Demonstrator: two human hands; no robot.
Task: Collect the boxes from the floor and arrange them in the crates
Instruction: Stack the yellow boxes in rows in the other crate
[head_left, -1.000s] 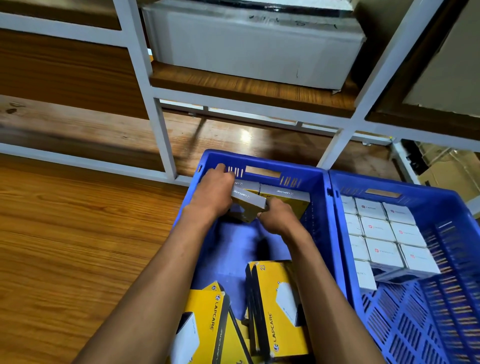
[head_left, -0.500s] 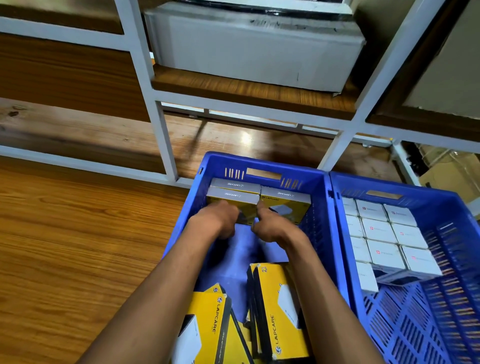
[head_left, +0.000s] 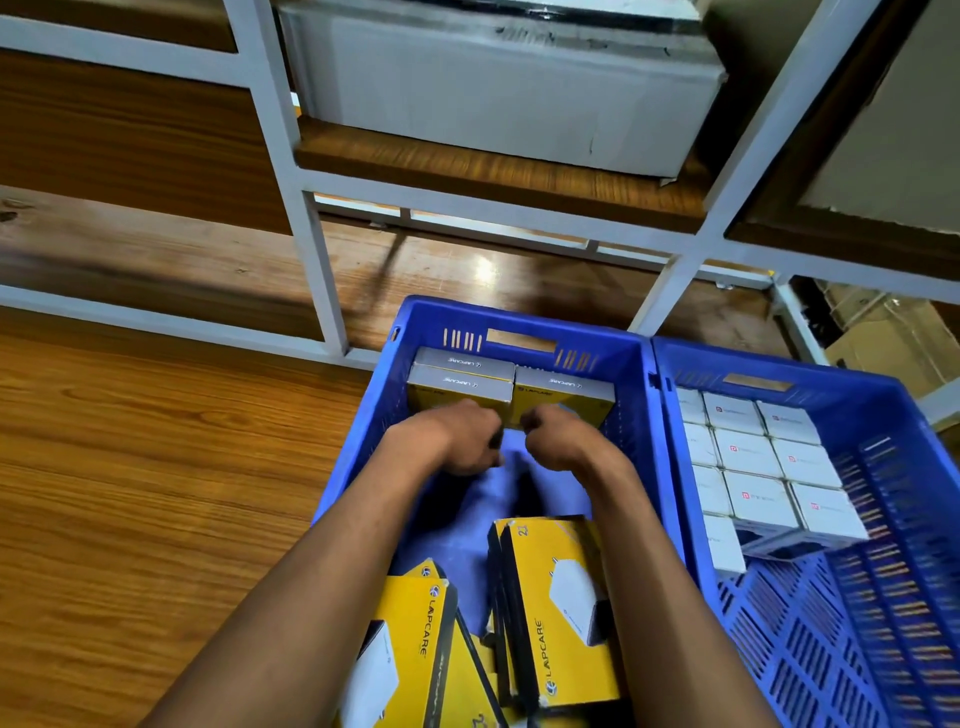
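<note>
Both hands down inside the left blue crate (head_left: 644, 415), which sits on the wood floor (head_left: 156, 493) in front of a white metal rack (head_left: 311, 249). Left hand (head_left: 457, 441) and right hand (head_left: 558, 441) are side by side, knuckles up, fingers curled under, just in front of the standing yellow boxes (head_left: 511, 387) at the crate's far wall. Grip on both looks closed into loose fists; fingertips are hidden below the knuckles, so cannot tell if either is holding or only touching a box. Three of these boxes stand on edge with grey tops up, two on the left one behind the other, one on the right, tight against each other. More loose yellow boxes (head_left: 556, 613) lie tilted at the near end of the same crate, between the forearms, not lined up. Right blue crate (head_left: 857, 395) touches the first one side by side and holds small white boxes (head_left: 753, 457) packed in neat rows at its far end, mesh bottom showing nearer. A big grey carton (head_left: 493, 88) sits on the rack shelf above
</note>
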